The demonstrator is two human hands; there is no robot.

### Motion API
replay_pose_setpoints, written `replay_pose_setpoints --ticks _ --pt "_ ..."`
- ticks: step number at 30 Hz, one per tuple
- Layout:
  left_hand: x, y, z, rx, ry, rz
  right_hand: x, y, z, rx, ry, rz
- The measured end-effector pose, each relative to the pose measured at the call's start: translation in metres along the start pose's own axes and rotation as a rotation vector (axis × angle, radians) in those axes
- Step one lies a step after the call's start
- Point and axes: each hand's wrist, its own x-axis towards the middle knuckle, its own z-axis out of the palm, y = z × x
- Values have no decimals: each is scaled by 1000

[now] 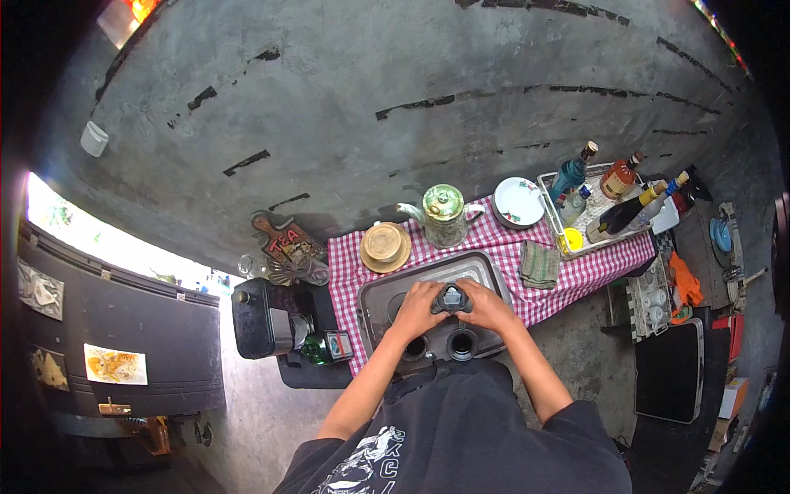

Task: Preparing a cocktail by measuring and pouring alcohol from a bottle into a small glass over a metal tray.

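Note:
Both hands hold a small dark object with a grey face (452, 299), which may be a cup or a lid; I cannot tell which. My left hand (421, 309) grips it from the left, and my right hand (484, 307) from the right. Below them lies a dark oblong tray (494, 267) on a pink checked cloth (342, 247). Two dark round cups, the right one (462, 344) in fuller view, stand on the tray's near part. Behind the tray are a teapot with a green lid (444, 213) and a round wooden lidded container (384, 244).
Plates (518, 202), a folded green cloth (539, 265) and a wire-rimmed basket (602, 247) of bottles stand to the right. A black canister (262, 318) and a green bottle (315, 349) are at the left. A grey wall (345, 142) rises behind.

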Motion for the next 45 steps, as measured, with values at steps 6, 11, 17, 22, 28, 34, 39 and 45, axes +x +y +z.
replay_pose_setpoints --ticks 6,11,17,22,28,34,39,45 --pt "0 0 -1 3 2 -10 1 -2 -1 9 -4 10" --pt "0 5 -4 -15 -20 -47 -1 1 0 17 8 25" --pt "2 2 -2 -13 -23 -51 -1 -4 0 46 32 37" --pt "2 1 -2 -27 -32 -73 2 -20 -11 85 -11 76" --pt "3 -1 -2 -45 -68 -109 2 -5 1 57 8 111" --pt "3 1 -3 -51 -77 -137 3 -4 1 45 8 102" --pt "2 0 -1 -81 -71 -151 2 -5 0 35 -1 80" --pt "3 0 -3 -103 -98 -179 3 -2 2 42 -2 92"
